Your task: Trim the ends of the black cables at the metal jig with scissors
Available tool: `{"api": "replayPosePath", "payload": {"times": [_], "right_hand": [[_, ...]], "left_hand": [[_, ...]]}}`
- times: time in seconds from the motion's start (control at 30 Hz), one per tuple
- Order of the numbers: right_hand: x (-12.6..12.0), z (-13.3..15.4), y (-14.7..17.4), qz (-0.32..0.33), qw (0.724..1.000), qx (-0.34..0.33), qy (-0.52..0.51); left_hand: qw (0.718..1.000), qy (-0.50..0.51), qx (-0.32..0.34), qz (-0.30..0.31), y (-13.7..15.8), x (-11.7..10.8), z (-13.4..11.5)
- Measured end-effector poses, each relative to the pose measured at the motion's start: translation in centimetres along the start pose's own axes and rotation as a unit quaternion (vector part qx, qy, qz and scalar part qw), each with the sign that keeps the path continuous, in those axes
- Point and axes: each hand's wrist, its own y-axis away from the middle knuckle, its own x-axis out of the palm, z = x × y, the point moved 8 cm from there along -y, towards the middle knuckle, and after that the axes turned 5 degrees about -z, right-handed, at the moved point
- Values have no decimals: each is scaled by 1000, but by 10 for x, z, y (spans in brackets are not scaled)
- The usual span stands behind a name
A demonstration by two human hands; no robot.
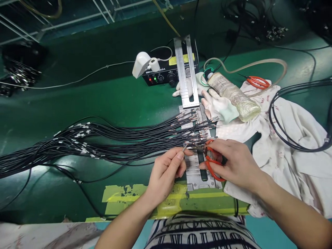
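Note:
My left hand (pixel 167 166) pinches the stripped end of a black cable between thumb and forefinger. Facing it, my right hand (pixel 232 164) grips a pair of red-handled scissors (pixel 214 167), its fingers around the loops. The scissor blades point left toward the cable end and lie close to it; whether they touch it I cannot tell. Just beyond both hands, a thick bundle of black cables (pixel 124 138) runs in from the left, its bared copper and silvery tips resting on a slotted metal plate (pixel 192 173). The plate lies partly under my hands.
Behind the cables stands a black control box (pixel 162 77) with a slotted metal bar (pixel 184 76) leaning on it. Rightward lie white gloves (pixel 219 105), a wrapped bottle (pixel 234 97), another red-handled scissors (pixel 258 82), white cloth (pixel 293 155) and a coiled black cable (pixel 275 121).

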Motion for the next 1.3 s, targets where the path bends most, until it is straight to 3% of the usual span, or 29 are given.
{"api": "replayPosePath", "payload": {"times": [0.23, 0.37, 0.5, 0.6, 0.8, 1.3], "right_hand": [[-10, 2, -1, -45, 997, -26, 49], [-18, 3, -2, -40, 999, -23, 29], [-26, 9, 4, 12, 998, -37, 44], [-27, 13, 14, 79, 992, -44, 87], [-21, 19, 27, 163, 975, -67, 135], [-19, 23, 26, 182, 957, -111, 198]], "left_hand": [[999, -6, 22, -31, 1, -6, -1], [985, -109, 115, -66, 7, -12, -13], [945, -223, 237, -28, 18, -2, -30], [933, -240, 269, 12, 23, 7, -32], [933, -227, 273, 67, 28, 17, -25], [938, -218, 261, 61, 25, 17, -26]]}}
